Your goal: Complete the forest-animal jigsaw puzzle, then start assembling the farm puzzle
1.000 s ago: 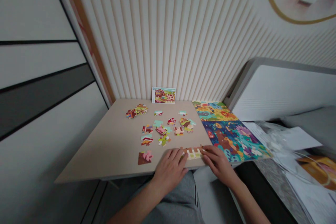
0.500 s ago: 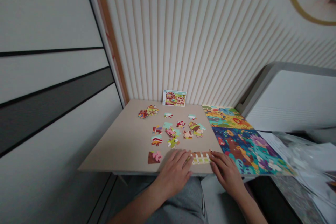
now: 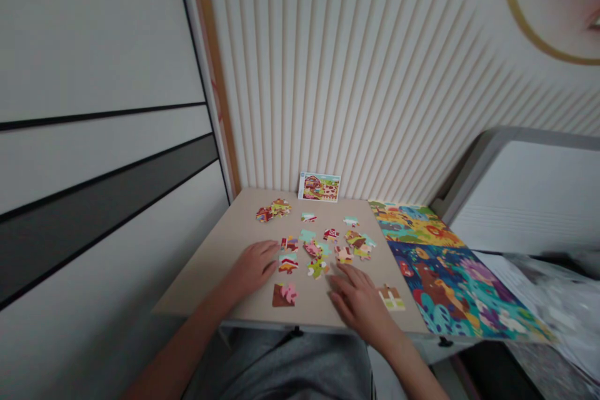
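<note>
My left hand (image 3: pixel 254 267) is at the left of the loose jigsaw pieces, fingers stretched out. Its fingertips come up beside a piece with purple and red parts (image 3: pixel 290 244) and a red-and-white roof piece (image 3: pixel 288 264); whether they touch cannot be seen. My right hand (image 3: pixel 360 300) hovers over or rests on the table, fingers spread and nothing between them. Just beyond its fingertips lie a pink-and-brown piece (image 3: pixel 344 254) and a green piece (image 3: pixel 317 267). Joined fence pieces (image 3: pixel 392 299) are partly hidden behind that hand. A brown corner piece (image 3: pixel 280 297) carries a pink piece (image 3: pixel 289 292).
A farm picture card (image 3: pixel 319 187) leans on the ribbed wall. A pile of pieces (image 3: pixel 273 210) sits at the back left; several others lie mid-table, including a red barn piece (image 3: pixel 330 234). Two finished puzzles (image 3: pixel 445 281) cover the right side, near plastic bags (image 3: pixel 553 294).
Both hands have left the fence pieces. My left hand moved left and up to the roof piece; my right hand moved left toward the middle pieces. The view shifted slightly.
</note>
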`<state>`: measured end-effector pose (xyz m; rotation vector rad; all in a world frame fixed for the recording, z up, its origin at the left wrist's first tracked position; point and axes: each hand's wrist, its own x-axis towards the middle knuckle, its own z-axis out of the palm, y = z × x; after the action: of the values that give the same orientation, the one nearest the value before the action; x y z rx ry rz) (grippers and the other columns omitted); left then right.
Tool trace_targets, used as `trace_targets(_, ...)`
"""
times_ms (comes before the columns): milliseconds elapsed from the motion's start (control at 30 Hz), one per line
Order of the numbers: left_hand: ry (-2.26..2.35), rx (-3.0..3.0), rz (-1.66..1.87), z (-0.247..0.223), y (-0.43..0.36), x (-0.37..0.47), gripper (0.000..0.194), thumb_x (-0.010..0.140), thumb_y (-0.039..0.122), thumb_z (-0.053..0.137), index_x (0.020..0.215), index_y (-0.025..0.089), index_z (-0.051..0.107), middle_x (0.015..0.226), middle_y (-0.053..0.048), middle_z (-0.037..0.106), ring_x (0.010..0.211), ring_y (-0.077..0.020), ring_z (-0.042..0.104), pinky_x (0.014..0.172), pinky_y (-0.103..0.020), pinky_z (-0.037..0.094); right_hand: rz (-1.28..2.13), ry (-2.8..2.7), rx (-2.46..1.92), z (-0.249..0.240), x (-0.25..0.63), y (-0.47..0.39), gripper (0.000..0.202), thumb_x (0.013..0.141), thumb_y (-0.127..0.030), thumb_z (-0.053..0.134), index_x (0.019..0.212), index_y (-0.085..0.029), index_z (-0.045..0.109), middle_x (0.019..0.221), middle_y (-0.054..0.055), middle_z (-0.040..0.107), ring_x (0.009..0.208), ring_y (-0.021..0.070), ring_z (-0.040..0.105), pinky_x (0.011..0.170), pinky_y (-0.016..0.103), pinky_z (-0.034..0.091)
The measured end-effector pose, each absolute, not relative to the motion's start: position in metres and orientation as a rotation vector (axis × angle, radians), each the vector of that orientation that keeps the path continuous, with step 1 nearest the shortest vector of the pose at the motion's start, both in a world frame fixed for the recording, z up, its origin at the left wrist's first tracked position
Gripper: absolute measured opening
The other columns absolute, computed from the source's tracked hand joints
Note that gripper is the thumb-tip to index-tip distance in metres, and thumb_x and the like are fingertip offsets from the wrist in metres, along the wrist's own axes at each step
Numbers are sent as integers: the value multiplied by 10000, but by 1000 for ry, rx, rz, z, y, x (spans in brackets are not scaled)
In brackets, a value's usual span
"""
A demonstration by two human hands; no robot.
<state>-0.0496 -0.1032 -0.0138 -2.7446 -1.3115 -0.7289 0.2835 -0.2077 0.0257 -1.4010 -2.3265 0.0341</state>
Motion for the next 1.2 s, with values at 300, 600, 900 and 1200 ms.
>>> trace_targets(300, -1192, -2917, -553, 8, -88, -18, 417, 976, 322, 537, 1392, 310, 533, 1426, -57, 581, 1327, -244, 512, 1120, -455, 353, 184, -2492, -1376, 36, 257, -147, 486, 968, -430, 560, 1439, -311, 533, 1470, 90, 533, 1355, 291, 465, 1166, 498, 292)
trace_targets(600, -958, -3038, -590, 9, -69, 2, 404, 990, 372, 534, 1388, 305, 540, 1365, -51, 622, 1256, -223, 566, 1085, -376, 411, 218, -2495, -1350, 41, 294, -139, 436, 968, -464, 548, 1373, -311, 597, 1424, 79, 576, 1309, 267, 513, 1138, 440, 336)
trace_targets(900, -1259, -2822, -643, -1, 3, 42, 365, 1019, 263, 393, 1326, 213, 585, 1393, -101, 605, 1282, -225, 561, 1114, -414, 393, 172, -2270, -1706, 20, 368, -22, 466, 1018, -437, 385, 1346, -218, 633, 1438, 113, 578, 1325, 248, 531, 1121, 377, 379)
trace_targets(1200, -1312, -2807, -736, -21, 13, 14, 387, 1033, 299, 363, 1263, 199, 657, 1324, -94, 662, 1243, -203, 599, 1130, -394, 410, 253, -2205, -1742, -14, 401, -12, 484, 1031, -418, 337, 1367, -199, 606, 1454, 112, 566, 1397, 243, 455, 1143, 415, 340)
